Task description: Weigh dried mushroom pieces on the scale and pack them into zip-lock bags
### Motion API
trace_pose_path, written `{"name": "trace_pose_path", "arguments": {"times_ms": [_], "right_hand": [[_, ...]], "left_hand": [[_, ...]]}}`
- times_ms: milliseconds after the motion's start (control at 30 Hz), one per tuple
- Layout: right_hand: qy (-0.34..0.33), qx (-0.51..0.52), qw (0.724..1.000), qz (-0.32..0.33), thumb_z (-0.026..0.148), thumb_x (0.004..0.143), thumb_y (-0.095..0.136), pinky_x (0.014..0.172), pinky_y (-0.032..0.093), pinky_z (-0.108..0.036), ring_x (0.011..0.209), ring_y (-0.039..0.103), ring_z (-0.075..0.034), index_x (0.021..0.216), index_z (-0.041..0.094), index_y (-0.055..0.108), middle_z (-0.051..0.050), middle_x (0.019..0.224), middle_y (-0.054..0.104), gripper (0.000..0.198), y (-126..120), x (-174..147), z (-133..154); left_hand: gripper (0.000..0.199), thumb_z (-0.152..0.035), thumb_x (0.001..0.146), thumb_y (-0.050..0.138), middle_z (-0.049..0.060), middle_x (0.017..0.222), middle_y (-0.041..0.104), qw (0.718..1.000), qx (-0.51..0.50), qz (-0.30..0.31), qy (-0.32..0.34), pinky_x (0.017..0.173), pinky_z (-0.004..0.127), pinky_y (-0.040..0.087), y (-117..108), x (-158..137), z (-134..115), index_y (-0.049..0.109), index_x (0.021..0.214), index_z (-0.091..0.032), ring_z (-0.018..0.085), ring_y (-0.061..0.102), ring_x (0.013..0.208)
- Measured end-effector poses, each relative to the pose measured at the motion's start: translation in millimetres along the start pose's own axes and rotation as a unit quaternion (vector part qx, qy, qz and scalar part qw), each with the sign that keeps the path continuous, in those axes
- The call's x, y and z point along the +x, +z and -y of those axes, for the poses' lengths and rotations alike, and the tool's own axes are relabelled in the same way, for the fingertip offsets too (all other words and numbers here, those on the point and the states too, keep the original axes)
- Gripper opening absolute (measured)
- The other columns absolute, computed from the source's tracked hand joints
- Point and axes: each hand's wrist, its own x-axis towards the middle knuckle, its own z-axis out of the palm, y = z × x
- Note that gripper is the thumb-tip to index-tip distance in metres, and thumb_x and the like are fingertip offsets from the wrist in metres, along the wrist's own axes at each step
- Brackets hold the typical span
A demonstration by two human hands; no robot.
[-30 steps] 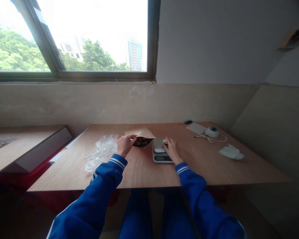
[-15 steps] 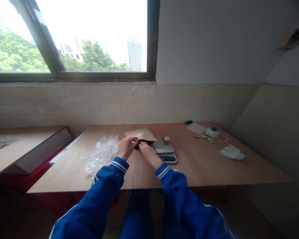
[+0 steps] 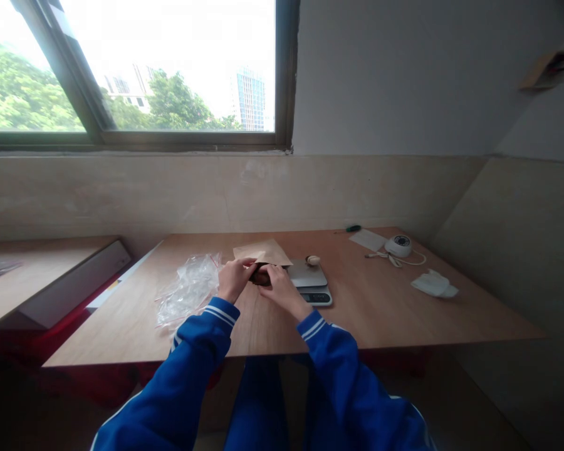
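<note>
A brown paper bag (image 3: 270,252) lies over the back edge of the scale, its open mouth towards me. At its left edge my left hand (image 3: 234,277) is closed on the paper with thumb and fingers. My right hand (image 3: 284,288) curls its fingers round a dark brown roundish thing (image 3: 262,275) at the mouth; its kind is hard to make out. Just right of the bag stands a kitchen scale (image 3: 305,275), partly hidden by paper and hand. On its plate rests a small pale, roundish object (image 3: 313,260) with a darker side.
Left of my hands is a heap of clear plastic bags (image 3: 190,288). To the right are a white dome camera (image 3: 398,246) with its cable, a white sheet (image 3: 367,240), a crumpled white bag (image 3: 435,284) and a green-handled screwdriver (image 3: 353,229). Another table (image 3: 42,263) stands left.
My right hand has drawn back from inside the bag's mouth, and the dark brown thing now shows between my hands. The view has shifted slightly.
</note>
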Motion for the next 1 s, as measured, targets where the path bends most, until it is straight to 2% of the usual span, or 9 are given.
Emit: {"name": "trace_pose_path", "arguments": {"times_ms": [100,200,267,400,533,667,767,900,1000], "right_hand": [[-0.03,0.079,0.993,-0.086,0.021,0.077,0.061,0.084,0.045,-0.034,0.097,0.055,-0.021,0.103,0.019,0.054,-0.006,0.103,0.061,0.027,-20.1,-17.4,-4.4],[0.022,0.069,0.966,-0.246,0.027,0.081,0.059,0.079,0.045,-0.032,0.095,0.055,-0.021,0.098,0.018,0.054,-0.009,0.105,0.058,0.019,-35.7,-31.5,-31.5],[0.069,0.018,0.949,-0.307,0.028,0.082,0.058,0.078,0.044,-0.033,0.092,0.054,-0.021,0.09,0.018,0.055,-0.009,0.099,0.058,0.014,-38.6,-35.5,-59.7],[0.099,-0.098,0.973,-0.186,0.024,0.08,0.06,0.082,0.041,-0.037,0.09,0.054,-0.023,0.081,0.017,0.06,-0.008,0.09,0.062,0.007,-30.5,-33.1,-108.7],[0.071,-0.138,0.987,-0.03,0.03,0.08,0.062,0.086,0.037,-0.041,0.102,0.05,-0.027,0.086,0.021,0.066,-0.007,0.102,0.065,0.012,-25.6,-28.3,-127.2],[0.089,-0.145,0.982,-0.077,0.03,0.087,0.049,0.094,0.033,-0.044,0.118,0.043,-0.027,0.118,0.031,0.057,-0.007,0.131,0.051,0.033,-32.5,-25.0,-141.2],[0.133,-0.161,0.974,-0.088,0.023,0.083,0.05,0.095,0.033,-0.045,0.121,0.042,-0.028,0.134,0.025,0.042,-0.011,0.137,0.045,0.052,-36.9,-21.9,-158.0],[0.17,-0.151,0.973,-0.047,0.019,0.079,0.053,0.087,0.038,-0.038,0.103,0.054,-0.024,0.119,0.019,0.055,-0.01,0.112,0.062,0.04,-36.8,-20.9,-168.4],[0.17,-0.156,0.972,-0.048,0.027,0.08,0.056,0.083,0.039,-0.037,0.096,0.055,-0.025,0.107,0.021,0.062,-0.008,0.103,0.065,0.028,-34.0,-25.3,-162.2]], "left_hand": [[0.03,-0.046,0.08,0.053,0.001,0.085,0.074,1.0,0.006,-0.001,-0.011,0.064,0.026,0.044,-3.9,4.1,6.1,0.072,0.098,-0.03,0.021,0.066,0.082],[0.032,-0.047,0.08,0.052,0.001,0.085,0.074,1.0,0.009,0.0,-0.029,0.064,0.026,0.044,-7.1,6.8,10.6,0.072,0.099,-0.03,0.021,0.066,0.081],[0.033,-0.049,0.08,0.051,0.001,0.085,0.073,0.999,0.008,-0.002,-0.035,0.063,0.026,0.043,-7.6,7.3,11.1,0.072,0.099,-0.031,0.021,0.066,0.081],[0.033,-0.048,0.08,0.051,0.001,0.086,0.073,0.999,0.009,0.001,-0.033,0.061,0.026,0.042,-6.7,5.7,9.7,0.072,0.099,-0.031,0.021,0.066,0.082],[0.033,-0.048,0.079,0.053,0.001,0.087,0.074,0.999,0.01,0.003,-0.033,0.061,0.025,0.042,-7.8,3.1,12.9,0.072,0.099,-0.031,0.02,0.066,0.081],[0.031,-0.045,0.079,0.053,0.002,0.087,0.074,0.999,0.01,0.008,-0.04,0.062,0.025,0.043,-8.4,0.0,17.1,0.072,0.1,-0.03,0.02,0.067,0.082],[0.031,-0.046,0.079,0.053,0.002,0.088,0.074,0.999,0.013,0.009,-0.037,0.063,0.025,0.043,-7.2,-2.0,17.3,0.071,0.1,-0.031,0.021,0.067,0.083],[0.032,-0.046,0.079,0.053,0.002,0.088,0.074,0.999,0.015,0.006,-0.041,0.063,0.025,0.044,-6.4,-2.3,16.2,0.071,0.101,-0.03,0.021,0.066,0.083],[0.031,-0.046,0.079,0.053,0.002,0.087,0.074,0.999,0.018,0.003,-0.042,0.063,0.026,0.044,-6.6,-1.5,15.7,0.071,0.1,-0.031,0.021,0.066,0.083]]}}
